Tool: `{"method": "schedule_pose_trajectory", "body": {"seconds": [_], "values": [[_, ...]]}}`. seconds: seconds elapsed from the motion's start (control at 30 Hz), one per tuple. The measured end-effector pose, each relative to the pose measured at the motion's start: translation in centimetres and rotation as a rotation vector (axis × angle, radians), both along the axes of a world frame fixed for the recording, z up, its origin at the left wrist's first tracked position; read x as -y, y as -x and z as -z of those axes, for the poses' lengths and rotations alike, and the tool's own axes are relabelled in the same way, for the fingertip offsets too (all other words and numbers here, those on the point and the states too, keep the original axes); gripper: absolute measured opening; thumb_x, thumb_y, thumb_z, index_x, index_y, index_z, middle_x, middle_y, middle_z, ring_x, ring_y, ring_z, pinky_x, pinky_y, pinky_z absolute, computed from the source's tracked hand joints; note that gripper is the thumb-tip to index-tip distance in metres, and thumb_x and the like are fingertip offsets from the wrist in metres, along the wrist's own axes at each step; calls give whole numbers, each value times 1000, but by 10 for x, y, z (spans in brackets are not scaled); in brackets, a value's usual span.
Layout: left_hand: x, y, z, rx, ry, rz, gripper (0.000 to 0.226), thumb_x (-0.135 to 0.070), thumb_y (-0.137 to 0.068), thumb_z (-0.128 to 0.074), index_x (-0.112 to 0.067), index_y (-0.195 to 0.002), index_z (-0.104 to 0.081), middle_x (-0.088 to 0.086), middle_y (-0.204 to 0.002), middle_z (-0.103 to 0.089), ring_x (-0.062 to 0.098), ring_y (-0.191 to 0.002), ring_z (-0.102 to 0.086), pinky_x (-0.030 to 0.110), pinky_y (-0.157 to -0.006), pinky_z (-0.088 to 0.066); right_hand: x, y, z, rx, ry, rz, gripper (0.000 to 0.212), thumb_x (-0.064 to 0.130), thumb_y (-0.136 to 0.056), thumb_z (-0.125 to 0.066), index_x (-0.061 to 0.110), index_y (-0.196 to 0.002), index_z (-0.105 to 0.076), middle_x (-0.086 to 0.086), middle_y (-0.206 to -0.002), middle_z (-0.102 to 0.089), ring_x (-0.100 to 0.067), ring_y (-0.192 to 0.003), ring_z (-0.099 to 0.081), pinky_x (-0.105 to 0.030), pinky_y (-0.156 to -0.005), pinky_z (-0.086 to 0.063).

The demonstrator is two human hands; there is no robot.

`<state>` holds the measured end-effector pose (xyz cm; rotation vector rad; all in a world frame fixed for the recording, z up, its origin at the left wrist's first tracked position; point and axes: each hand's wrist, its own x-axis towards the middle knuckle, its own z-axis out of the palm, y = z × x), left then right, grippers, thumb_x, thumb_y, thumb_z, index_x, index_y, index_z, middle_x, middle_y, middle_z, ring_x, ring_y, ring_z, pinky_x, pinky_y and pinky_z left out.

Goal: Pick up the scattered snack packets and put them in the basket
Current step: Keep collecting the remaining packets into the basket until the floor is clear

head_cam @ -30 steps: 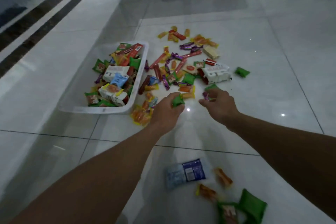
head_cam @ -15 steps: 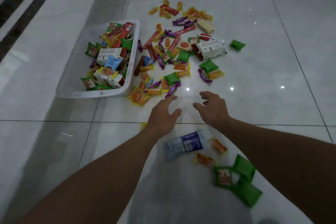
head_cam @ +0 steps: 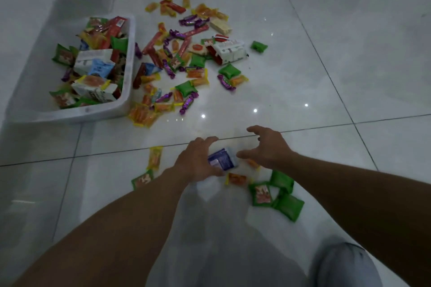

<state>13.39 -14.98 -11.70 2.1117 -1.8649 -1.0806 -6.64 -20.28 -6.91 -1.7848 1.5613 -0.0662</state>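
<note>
Head view: the left hand (head_cam: 198,162) curls its fingers and thumb round a blue-and-white rectangular snack packet (head_cam: 222,159) low over the glossy white tiled floor (head_cam: 326,72). The right hand (head_cam: 268,149) hovers just beside it with its fingers spread, grasping nothing. A small orange foil packet (head_cam: 236,180) and three green pillow-shaped packets (head_cam: 283,196) lie near the hands. The white plastic basket (head_cam: 93,112), already part filled, stands well apart at the upper left, with a colourful scatter of snack packets (head_cam: 186,63) beside its right wall.
</note>
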Motion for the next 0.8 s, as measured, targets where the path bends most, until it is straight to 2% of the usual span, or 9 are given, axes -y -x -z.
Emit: {"method": "schedule_pose_trajectory", "body": {"seconds": [0.1, 0.2, 0.37, 0.57, 0.67, 0.8], "values": [[-16, -6, 18, 35, 65, -43, 83, -29, -67, -83, -24, -139, -42, 11, -123, -52, 28, -116, -49, 36, -95, -42, -16, -1, 9, -143, -40, -102, 94, 50, -66, -82, 24, -144, -36, -3, -144, -43, -22, -131, -40, -36, -105, -38], [-20, -18, 18, -69, 131, -121, 73, -19, -69, -82, -23, -133, -47, 8, -116, -62, 27, -104, -59, 34, -86, -48, -28, -10, 20, -211, -64, -152, 98, 54, -65, -80, 23, -145, -34, -5, -138, -42, -23, -128, -41, -38, -103, -40], [-24, -31, 10, -170, 151, -237, 74, -9, -74, -78, -26, -138, -43, 2, -116, -62, 20, -100, -59, 28, -81, -45, -37, -28, 34, -226, -6, -202, 75, 42, -75, -77, 16, -137, -43, -11, -128, -44, -28, -122, -43, -38, -97, -44], [-24, -38, 6, -166, 156, -235, 74, -5, -78, -74, -24, -141, -41, 7, -123, -60, 25, -106, -59, 34, -91, -48, -36, -43, 39, -201, 32, -440, 41, 24, -77, -69, 8, -112, -56, -14, -111, -50, -31, -109, -49, -33, -81, -47], [-19, -39, 3, -216, 173, -246, 73, -1, -78, -73, -23, -140, -42, 10, -123, -59, 26, -106, -59, 41, -93, -49, -38, -41, 40, -205, 58, -514, 43, 17, -82, -66, 8, -122, -53, -15, -118, -48, -30, -111, -47, -38, -89, -48], [-13, -39, -4, -254, 208, -258, 71, 1, -78, -72, -20, -139, -43, 8, -123, -60, 21, -104, -60, 34, -90, -51, -33, -41, 39, -163, 92, -406, 41, 11, -87, -60, 11, -127, -52, -14, -119, -53, -29, -110, -51, -32, -89, -44]]}}
